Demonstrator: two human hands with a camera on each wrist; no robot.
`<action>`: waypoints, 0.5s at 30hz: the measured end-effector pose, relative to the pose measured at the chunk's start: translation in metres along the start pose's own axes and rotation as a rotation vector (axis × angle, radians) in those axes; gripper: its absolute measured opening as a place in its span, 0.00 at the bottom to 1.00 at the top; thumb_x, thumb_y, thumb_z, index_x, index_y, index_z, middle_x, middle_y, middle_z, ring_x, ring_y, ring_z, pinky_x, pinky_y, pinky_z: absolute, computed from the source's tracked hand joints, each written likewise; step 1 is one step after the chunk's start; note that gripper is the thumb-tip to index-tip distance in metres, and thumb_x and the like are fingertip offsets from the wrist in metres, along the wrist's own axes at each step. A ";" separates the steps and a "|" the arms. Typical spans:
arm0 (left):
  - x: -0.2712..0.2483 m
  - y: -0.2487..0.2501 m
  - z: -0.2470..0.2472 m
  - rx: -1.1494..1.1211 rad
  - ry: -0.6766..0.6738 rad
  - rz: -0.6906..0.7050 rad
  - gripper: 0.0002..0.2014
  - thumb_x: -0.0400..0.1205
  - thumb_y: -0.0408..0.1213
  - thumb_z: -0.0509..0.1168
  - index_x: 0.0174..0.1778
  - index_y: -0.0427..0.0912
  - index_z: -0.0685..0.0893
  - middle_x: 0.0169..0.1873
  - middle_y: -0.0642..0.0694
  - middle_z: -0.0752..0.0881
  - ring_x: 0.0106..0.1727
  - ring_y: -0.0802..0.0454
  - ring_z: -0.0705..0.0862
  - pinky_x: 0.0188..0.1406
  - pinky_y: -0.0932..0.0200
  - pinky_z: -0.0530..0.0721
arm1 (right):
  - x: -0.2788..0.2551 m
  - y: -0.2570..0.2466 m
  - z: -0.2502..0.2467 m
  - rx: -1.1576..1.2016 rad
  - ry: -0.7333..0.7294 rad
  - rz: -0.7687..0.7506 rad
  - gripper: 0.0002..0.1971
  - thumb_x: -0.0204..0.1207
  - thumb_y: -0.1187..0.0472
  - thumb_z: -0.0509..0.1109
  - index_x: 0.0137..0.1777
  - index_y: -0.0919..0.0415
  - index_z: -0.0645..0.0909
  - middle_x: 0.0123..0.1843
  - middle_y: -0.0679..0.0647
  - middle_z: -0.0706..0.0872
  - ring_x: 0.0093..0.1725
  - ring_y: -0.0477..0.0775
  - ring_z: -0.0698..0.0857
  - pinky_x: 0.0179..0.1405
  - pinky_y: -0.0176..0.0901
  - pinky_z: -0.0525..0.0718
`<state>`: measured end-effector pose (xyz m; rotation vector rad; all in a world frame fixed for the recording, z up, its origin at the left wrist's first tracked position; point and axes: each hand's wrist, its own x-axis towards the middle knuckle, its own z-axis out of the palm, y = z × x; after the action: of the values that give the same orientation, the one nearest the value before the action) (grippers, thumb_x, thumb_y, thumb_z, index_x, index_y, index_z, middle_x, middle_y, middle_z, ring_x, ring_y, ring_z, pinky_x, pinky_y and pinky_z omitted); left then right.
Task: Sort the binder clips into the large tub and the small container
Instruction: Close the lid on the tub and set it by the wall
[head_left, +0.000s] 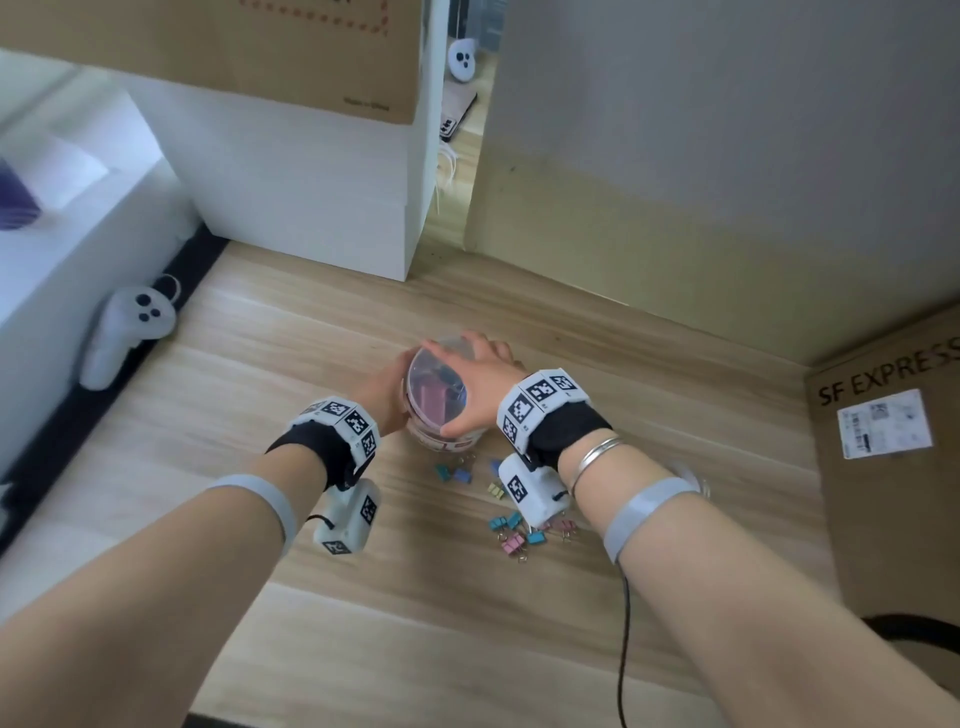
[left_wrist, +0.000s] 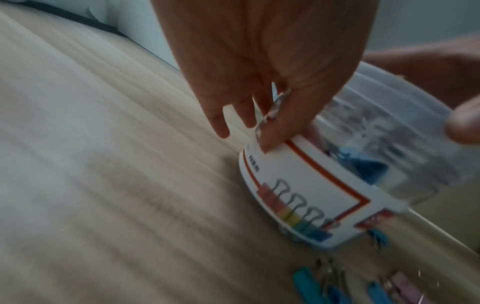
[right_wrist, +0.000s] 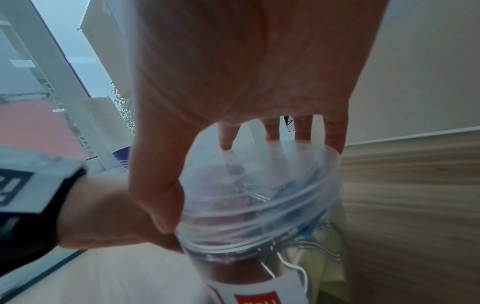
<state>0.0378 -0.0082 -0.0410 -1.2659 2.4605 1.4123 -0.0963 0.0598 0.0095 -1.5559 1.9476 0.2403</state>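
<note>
Both hands (left (head_left: 387, 387), right (head_left: 478, 371)) clasp the lidded large tub (head_left: 441, 415).

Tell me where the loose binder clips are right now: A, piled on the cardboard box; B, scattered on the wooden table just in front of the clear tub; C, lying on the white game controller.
B: the loose binder clips lie on the wooden table, on the near side of the clear tub that both hands hold.

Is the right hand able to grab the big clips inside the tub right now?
Probably not yet. The right hand lies spread over the clear lid of the tub, so the clips inside are covered. The lid must come off first.
</note>
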 end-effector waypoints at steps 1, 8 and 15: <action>-0.002 -0.001 0.002 0.003 0.005 0.027 0.43 0.73 0.29 0.73 0.80 0.36 0.55 0.74 0.35 0.72 0.70 0.39 0.76 0.71 0.50 0.74 | 0.001 -0.001 0.000 -0.021 0.003 -0.002 0.55 0.60 0.46 0.78 0.79 0.32 0.42 0.84 0.55 0.45 0.80 0.66 0.51 0.70 0.64 0.70; -0.009 -0.010 0.015 -0.137 0.016 0.148 0.67 0.48 0.49 0.80 0.77 0.24 0.51 0.71 0.38 0.66 0.69 0.49 0.70 0.71 0.79 0.67 | 0.005 -0.002 0.002 -0.114 0.009 -0.022 0.56 0.58 0.43 0.80 0.80 0.35 0.45 0.84 0.57 0.47 0.80 0.67 0.53 0.73 0.65 0.70; -0.004 -0.014 0.016 -0.093 0.028 0.072 0.59 0.57 0.29 0.83 0.79 0.32 0.52 0.74 0.33 0.69 0.73 0.39 0.73 0.76 0.48 0.70 | 0.006 -0.010 0.010 -0.202 0.048 0.104 0.57 0.59 0.22 0.64 0.81 0.42 0.38 0.78 0.66 0.56 0.52 0.65 0.83 0.45 0.50 0.87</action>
<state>0.0446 0.0024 -0.0583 -1.2339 2.5105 1.5535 -0.0840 0.0571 0.0003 -1.6007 2.0980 0.4601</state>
